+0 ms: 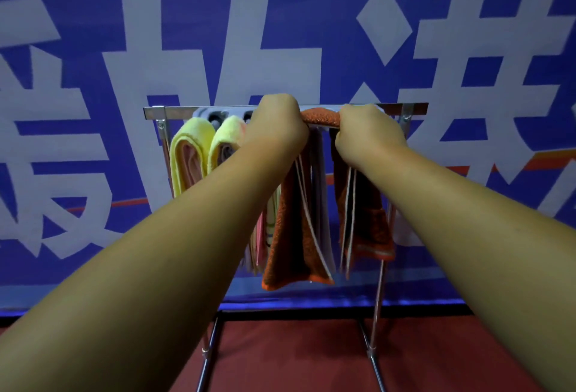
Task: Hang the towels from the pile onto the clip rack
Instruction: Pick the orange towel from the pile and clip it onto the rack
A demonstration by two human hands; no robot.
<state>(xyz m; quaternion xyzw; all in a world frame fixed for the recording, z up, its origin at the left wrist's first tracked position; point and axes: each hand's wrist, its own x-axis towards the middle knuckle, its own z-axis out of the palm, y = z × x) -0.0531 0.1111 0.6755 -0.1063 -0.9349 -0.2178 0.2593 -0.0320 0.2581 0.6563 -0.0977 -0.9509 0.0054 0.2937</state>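
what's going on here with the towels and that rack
A person is hanging an orange towel on a metal rack. The left hand and right hand both grip its top edge at the rack's top bar. Two yellow towels already hang to the left, with more behind the arms.

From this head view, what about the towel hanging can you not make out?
1. Head view: fingertips of the left hand and right hand, hidden behind their own knuckles on the orange towel.
2. Clips of the clip rack near the hands: covered by hands and towel, so clipping is unclear.
3. Towel pile: outside the frame.
4. Rack feet: cut off by the bottom edge.
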